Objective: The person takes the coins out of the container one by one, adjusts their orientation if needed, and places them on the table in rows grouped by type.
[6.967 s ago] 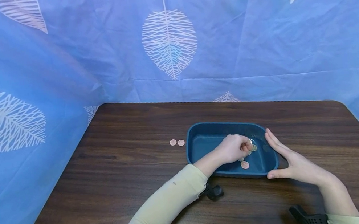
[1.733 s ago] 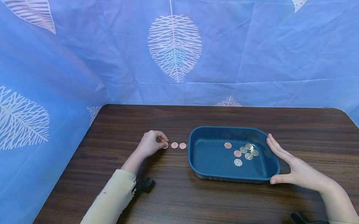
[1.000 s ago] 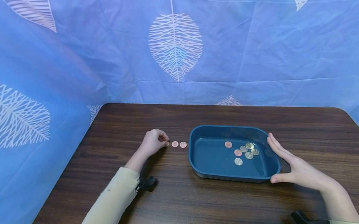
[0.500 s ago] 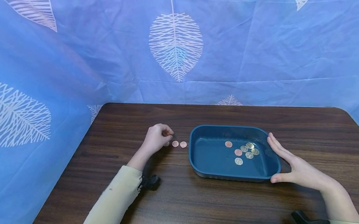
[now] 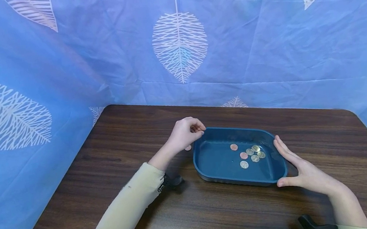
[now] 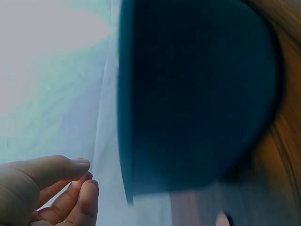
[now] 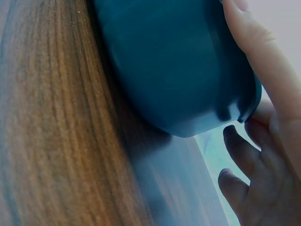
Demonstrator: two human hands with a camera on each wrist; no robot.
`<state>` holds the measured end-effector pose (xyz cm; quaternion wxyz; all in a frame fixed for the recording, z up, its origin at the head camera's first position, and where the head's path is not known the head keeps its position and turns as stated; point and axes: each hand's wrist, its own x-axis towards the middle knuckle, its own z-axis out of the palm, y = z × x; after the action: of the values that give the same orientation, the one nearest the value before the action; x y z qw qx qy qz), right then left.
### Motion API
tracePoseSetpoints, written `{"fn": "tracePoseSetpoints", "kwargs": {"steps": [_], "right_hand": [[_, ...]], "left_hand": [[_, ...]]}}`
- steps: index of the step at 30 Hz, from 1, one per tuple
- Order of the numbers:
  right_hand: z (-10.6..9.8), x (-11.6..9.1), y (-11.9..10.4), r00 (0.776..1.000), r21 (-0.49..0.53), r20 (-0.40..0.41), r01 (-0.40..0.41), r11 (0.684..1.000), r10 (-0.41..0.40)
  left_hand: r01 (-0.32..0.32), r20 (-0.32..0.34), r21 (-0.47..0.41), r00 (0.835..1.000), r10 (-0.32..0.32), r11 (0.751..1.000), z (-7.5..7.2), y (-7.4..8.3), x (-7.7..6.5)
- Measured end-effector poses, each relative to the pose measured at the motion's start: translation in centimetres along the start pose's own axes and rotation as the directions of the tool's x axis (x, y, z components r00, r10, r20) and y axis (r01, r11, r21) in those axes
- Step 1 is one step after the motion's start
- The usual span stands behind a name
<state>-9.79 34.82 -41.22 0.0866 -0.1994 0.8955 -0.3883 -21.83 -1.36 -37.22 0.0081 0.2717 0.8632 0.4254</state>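
Observation:
Above the left end of a blue tray (image 5: 206, 175) is my left hand (image 5: 183, 134), its fingers loosely bent. Nothing shows between thumb and fingertips in the left wrist view. Just below that hand a copper coin (image 5: 188, 148) lies on the table; the others of its row are hidden. Inside the tray are a copper coin (image 5: 234, 147), a second copper coin (image 5: 243, 155), a silver coin (image 5: 244, 165) and several gold and silver coins (image 5: 255, 158) in a loose cluster. My right hand (image 5: 305, 170) spans the tray's right end, with thumb and mostly straight fingers touching its outside.
The dark wood table (image 5: 108, 167) has rounded corners. A blue cloth (image 5: 246, 40) with white leaf prints hangs behind it and along its sides. Black wrist straps (image 5: 174, 182) show below both hands.
Earlier my left hand was in the tray; it then set a third copper coin at the row's left end, let go, and moved right to the tray's rim. The right hand stays put.

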Motion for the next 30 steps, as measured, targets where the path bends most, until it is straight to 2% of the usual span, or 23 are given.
{"fn": "tracePoseSetpoints", "kwargs": {"steps": [7, 16, 22, 25, 30], "right_hand": [[0.0, 0.0, 0.0, 1.000, -0.017, -0.006, -0.006, 1.000, 0.006], [0.2, -0.1, 0.0, 1.000, -0.001, -0.005, -0.009, 1.000, 0.009], [0.2, -0.2, -0.1, 1.000, -0.004, -0.003, -0.014, 1.000, 0.014], [0.2, -0.2, -0.1, 1.000, -0.003, -0.001, -0.010, 1.000, 0.010], [0.2, -0.2, -0.1, 1.000, 0.012, 0.000, 0.002, 1.000, -0.002]], "left_hand": [[-0.079, 0.075, -0.039, 0.994, 0.081, 0.996, 2.9, 2.8, 1.1], [-0.096, 0.185, -0.033, 0.978, 0.101, 0.995, 7.0, 5.3, 1.7], [-0.080, 0.246, -0.037, 0.965, 0.086, 0.996, 9.5, 5.9, 1.9], [-0.087, 0.271, -0.019, 0.959, 0.089, 0.996, 10.4, 5.6, 1.8], [-0.082, 0.307, 0.012, 0.949, 0.074, 0.997, 11.2, 5.1, 1.7]]}}
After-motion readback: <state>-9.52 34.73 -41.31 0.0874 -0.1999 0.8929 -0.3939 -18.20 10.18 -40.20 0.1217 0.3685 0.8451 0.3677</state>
